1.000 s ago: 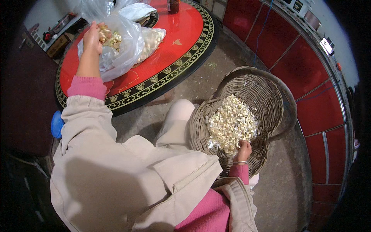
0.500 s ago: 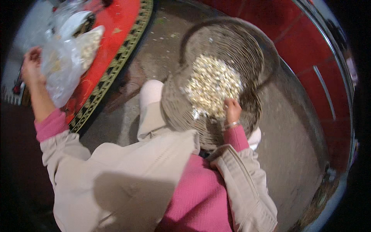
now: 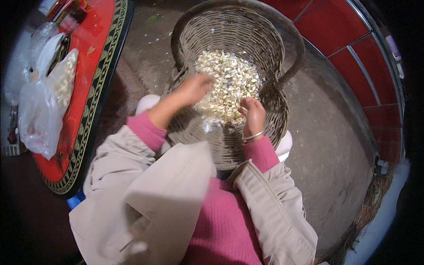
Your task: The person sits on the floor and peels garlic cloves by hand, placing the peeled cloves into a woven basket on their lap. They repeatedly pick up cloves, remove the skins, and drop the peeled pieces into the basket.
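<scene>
A brown wicker basket (image 3: 265, 39) with a thick curved handle sits in front of my legs. Small whitish-yellow pieces that look like garlic cloves (image 3: 229, 75) fill its middle. My left hand (image 3: 196, 89) is over the left side of the pile, smeared by motion, so its fingers cannot be read. At the pile's right edge is my right hand (image 3: 254, 115), a bracelet at its wrist. Its fingers are curled together, and what they hold, if anything, is too small to make out.
To the left stands a red table (image 3: 95, 26) with a black and gold patterned edge. On it lie a thin white plastic bag (image 3: 39, 117) and a clear bag of pale pieces (image 3: 64, 81). Red panels (image 3: 327, 28) line the right side beyond the concrete floor (image 3: 327, 154).
My left hand has come from beside the plastic bag on the table to over the basket. My right hand stays at the pile's edge. The whole view has shifted a little.
</scene>
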Demonstrator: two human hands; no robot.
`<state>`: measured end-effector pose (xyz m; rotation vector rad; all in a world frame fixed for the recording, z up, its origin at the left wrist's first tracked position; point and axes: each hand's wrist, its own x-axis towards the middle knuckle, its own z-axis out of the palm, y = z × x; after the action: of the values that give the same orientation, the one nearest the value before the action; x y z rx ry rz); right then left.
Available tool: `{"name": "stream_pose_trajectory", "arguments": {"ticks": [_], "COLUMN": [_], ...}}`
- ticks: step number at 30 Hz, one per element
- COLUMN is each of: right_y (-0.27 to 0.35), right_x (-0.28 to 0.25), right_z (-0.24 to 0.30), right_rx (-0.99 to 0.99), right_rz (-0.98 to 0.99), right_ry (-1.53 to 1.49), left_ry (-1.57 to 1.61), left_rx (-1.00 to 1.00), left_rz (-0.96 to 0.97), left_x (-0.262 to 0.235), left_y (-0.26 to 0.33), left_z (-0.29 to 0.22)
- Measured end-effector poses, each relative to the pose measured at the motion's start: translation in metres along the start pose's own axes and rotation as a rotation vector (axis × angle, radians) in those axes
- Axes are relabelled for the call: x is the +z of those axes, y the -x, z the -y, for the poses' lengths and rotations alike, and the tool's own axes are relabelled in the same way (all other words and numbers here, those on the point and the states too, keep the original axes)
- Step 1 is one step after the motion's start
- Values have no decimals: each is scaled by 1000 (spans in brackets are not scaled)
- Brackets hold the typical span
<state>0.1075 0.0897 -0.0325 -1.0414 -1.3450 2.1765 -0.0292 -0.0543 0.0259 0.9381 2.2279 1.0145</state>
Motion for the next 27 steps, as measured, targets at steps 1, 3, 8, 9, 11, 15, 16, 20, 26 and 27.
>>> {"name": "stream_pose_trajectory", "arguments": {"ticks": [1,3,8,9,11,15,16,20,26,27], "right_y": [3,4,2,2,2,0,0,1,-2,-3], "right_x": [-2,-6,2,2,3,2,1,2,-2,-3], "right_z": [3,11,11,10,5,0,0,1,-5,-7], "right_rx": [-7,-112,38,71,33,28,42,70,63,62], "right_rz": [-6,64,29,37,38,91,83,62,41,35], "right_ry": [17,26,-9,-31,9,-6,-4,14,83,101], "left_ry": [-204,-282,-693,-683,-650,-614,-627,-551,-569,-548], "left_rx": [-65,-196,-270,-290,-334,-306,-266,-111,-43,-60], "left_rz": [30,257,-39,-5,60,216,242,346,441,484], "left_x": [24,62,92,92,92,95,96,98,104,105], "left_y": [-8,-23,-44,-43,-40,-32,-29,-16,-10,-10], "left_z": [16,42,74,75,73,65,64,62,60,59]}}
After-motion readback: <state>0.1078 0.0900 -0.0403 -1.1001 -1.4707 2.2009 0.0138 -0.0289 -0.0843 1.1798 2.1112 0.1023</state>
